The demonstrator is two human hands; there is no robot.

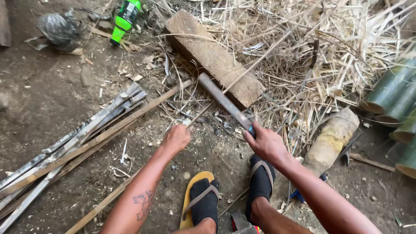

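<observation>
Right hand: my right hand point(265, 143) is closed tight around the handle of a long flat blade point(223, 100), fingers wrapped full round so the handle itself is hidden.
Blade: it runs up and to the left from my fist, its squared tip ending just beside the near corner of the wooden block point(214, 56).
Left hand: my left hand point(177, 138) is curled shut, pinching the near end of a thin bamboo strip point(242, 73).
Strip: it slants up to the right from my fingers, crosses the blade near its middle and passes over the block into the shavings.
Block: a rough grey timber lying on a slant on the dirt, its far side against the shavings.
Shavings: a heap of pale bamboo shavings point(320, 47) fills the ground on the upper right.
Split slats: a bundle of long split bamboo slats point(73, 145) lies to the left of my left arm, well apart from the hand.
Feet: my feet in black socks point(204, 203) rest on yellow sandals below my hands.
Bamboo poles: green bamboo sections point(396, 93) lie at the right edge, with a pale cut stub point(331, 141) beside my right forearm.
Bottle: a green bottle point(125, 19) lies at the top, far from both hands.
</observation>
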